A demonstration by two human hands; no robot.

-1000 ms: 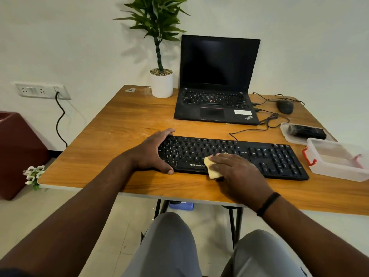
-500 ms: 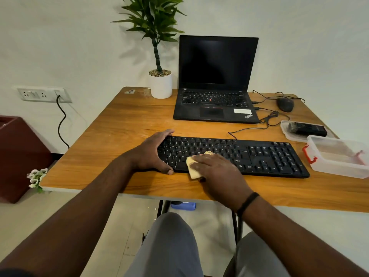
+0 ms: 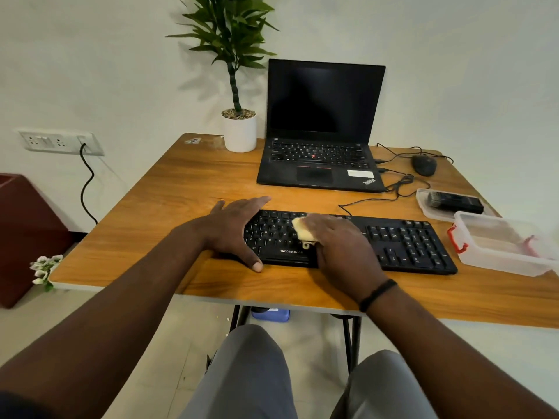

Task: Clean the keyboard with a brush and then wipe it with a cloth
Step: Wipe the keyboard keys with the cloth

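Both hands on the keyboard [image 3: 348, 243]. Left hand [image 3: 233, 229] lies flat and open over its left end, fingers straight toward the far edge, thumb on the worktop [image 3: 181, 182] at the near edge. Right hand [image 3: 341, 246] presses a cloth [image 3: 302, 232] onto the keys left of centre, fingers curled over it; cloth sticks out past the fingertips on the left side.

Keyboard: black, full-size with numpad, white legends, "ZEBRONICS" logo on the near lip, lying across the worktop near the front edge. Black cable runs from its far edge toward the laptop [image 3: 320, 131]. Cloth: small, pale yellow, bunched up, one corner rolled.

Brush [image 3: 453, 201]: black, lying in a shallow clear tray [image 3: 423, 204] right of the keyboard, apart from it. Just in front of the tray, a clear box [image 3: 499, 261] with red clips.

Laptop open, screen dark, behind the keyboard. Black mouse [image 3: 424, 164] to its right, white-potted plant [image 3: 239, 131] to its left. Black band on the right wrist.
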